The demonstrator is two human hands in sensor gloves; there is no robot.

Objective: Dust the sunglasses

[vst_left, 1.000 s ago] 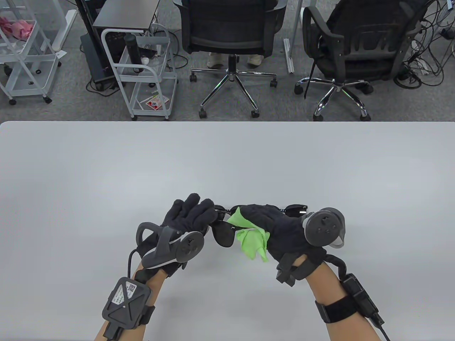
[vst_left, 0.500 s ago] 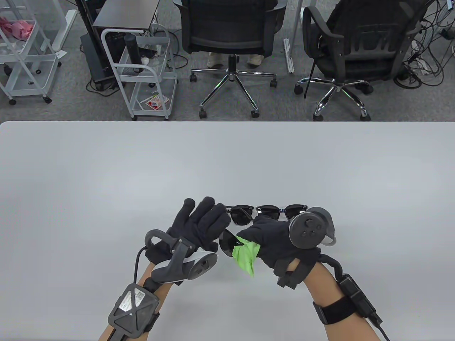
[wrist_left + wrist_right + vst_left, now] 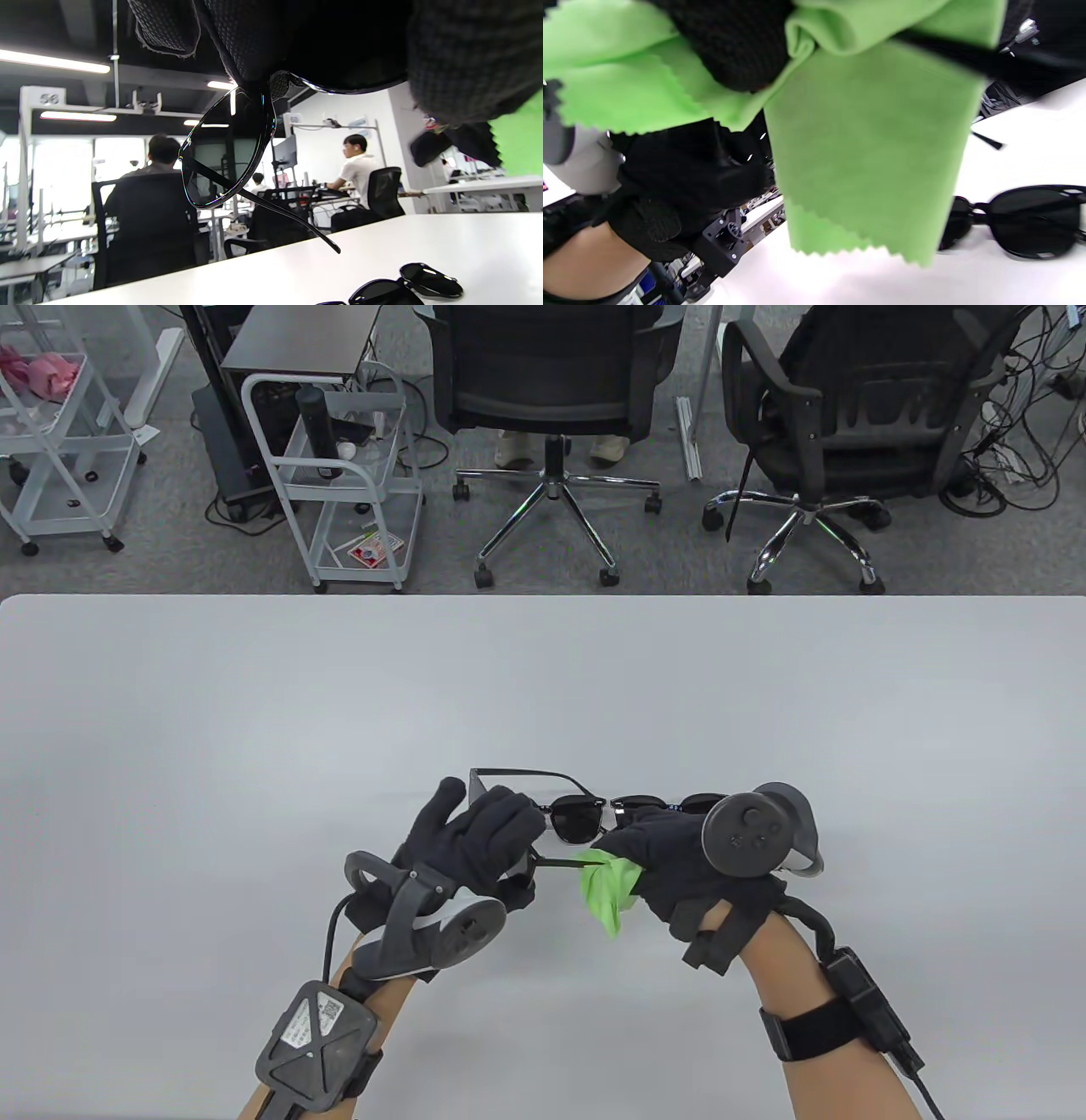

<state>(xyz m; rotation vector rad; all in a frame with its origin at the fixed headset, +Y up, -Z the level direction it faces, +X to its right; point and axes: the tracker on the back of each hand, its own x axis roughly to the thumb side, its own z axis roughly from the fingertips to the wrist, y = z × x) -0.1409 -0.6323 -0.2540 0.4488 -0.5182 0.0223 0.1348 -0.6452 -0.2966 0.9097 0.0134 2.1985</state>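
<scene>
Black office chairs (image 3: 543,381) and white wire carts (image 3: 356,466) line the grey carpet behind the pale grey desk (image 3: 254,712), and close to its near edge both gloved hands work together. Left hand (image 3: 479,844) grips a black-framed pair of dark-lensed sunglasses (image 3: 222,148) aloft by the frame, one temple arm jutting out. Right hand (image 3: 670,861) pinches a bright green zigzag-edged cleaning cloth (image 3: 607,891) around the other temple arm, while a second black pair of sunglasses (image 3: 611,814) lies on the desk just beyond the fingers.

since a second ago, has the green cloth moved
Yes. The green cloth, pinched in the right hand, has shifted slightly toward the table's near edge and to the right.
</scene>
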